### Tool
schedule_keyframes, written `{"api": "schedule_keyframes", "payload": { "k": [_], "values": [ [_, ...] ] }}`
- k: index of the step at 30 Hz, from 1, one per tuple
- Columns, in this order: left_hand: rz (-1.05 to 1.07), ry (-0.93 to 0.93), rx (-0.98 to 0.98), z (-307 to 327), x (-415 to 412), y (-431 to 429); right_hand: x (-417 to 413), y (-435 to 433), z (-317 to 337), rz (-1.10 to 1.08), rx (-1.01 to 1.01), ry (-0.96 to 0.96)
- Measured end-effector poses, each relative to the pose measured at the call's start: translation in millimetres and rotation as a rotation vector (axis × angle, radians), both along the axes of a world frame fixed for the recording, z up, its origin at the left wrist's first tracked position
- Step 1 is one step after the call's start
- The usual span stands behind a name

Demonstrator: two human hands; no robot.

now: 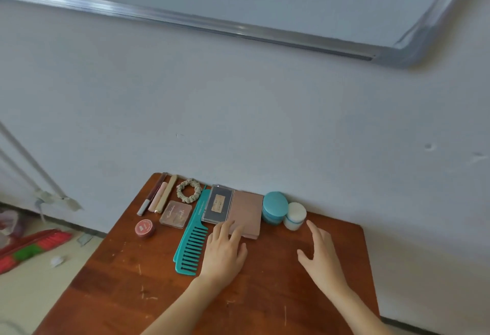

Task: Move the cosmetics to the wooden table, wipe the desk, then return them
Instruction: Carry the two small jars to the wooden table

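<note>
Cosmetics (pixel 175 214) lined up on wooden table (pixel 265 295) against the wall; both hands held with fingers straight, nothing gripped.
Comb (pixel 192 244) judged light and stiff, best taken by its spine; pink case (pixel 248 211), touched by left hand (pixel 224 251), likely rigid, sides preferred; white jar (pixel 294 215), near right hand (pixel 322 257), judged smooth, slippery.
</note>
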State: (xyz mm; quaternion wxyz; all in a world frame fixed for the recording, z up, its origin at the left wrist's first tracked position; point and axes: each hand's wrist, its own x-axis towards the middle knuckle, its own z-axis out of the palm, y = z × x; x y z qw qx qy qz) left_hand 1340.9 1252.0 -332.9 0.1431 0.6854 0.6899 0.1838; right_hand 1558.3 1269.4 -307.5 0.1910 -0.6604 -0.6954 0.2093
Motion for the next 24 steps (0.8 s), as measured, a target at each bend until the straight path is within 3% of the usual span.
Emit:
{"api": "schedule_keyframes", "payload": {
  "k": [13,19,24],
  "values": [
    [-0.19,0.005,0.042,22,48,-47,33,-109,9,-0.07,0.048,-0.032],
    [-0.591,0.023,0.0,15,89,-75,49,-196,12,-0.508,0.022,0.014],
    [-0.972,-0.034,0.096,39,118,-103,32,-302,23,-0.94,0.09,-0.037]
  ]
}}
